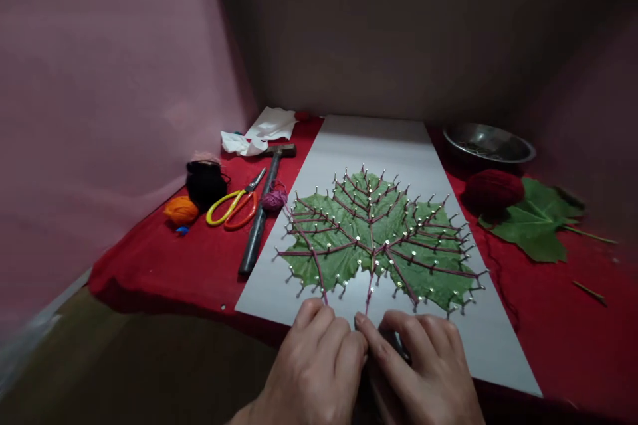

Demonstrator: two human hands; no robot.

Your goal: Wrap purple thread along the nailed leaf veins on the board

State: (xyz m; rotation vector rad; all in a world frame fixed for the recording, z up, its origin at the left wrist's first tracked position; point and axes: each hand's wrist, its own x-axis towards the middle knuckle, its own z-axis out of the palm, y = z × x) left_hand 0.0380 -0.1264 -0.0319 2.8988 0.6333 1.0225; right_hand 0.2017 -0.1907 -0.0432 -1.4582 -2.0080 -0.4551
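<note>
A green lobed leaf [343, 209] lies on a white board [379, 139], ringed by many upright nails. Purple yarn [319, 272] is strung between the nails along the leaf's veins. One strand runs down from the left lobe into my left hand [319, 358], whose fingers are curled closed. Close beside it at the board's near edge is my right hand [423, 358], its fingers bent and the index fingertip by the lower end of the yarn-wrapped stem line. What those right fingers pinch, if anything, is hidden.
Left on the red cloth [149, 265] lie a hammer [255, 239], scissors [234, 209], a small purple yarn ball [274, 200], orange yarn [180, 211] and black yarn [205, 182]. Right are a metal bowl [518, 154] of nails, a dark red yarn ball [493, 190] and another leaf [538, 229].
</note>
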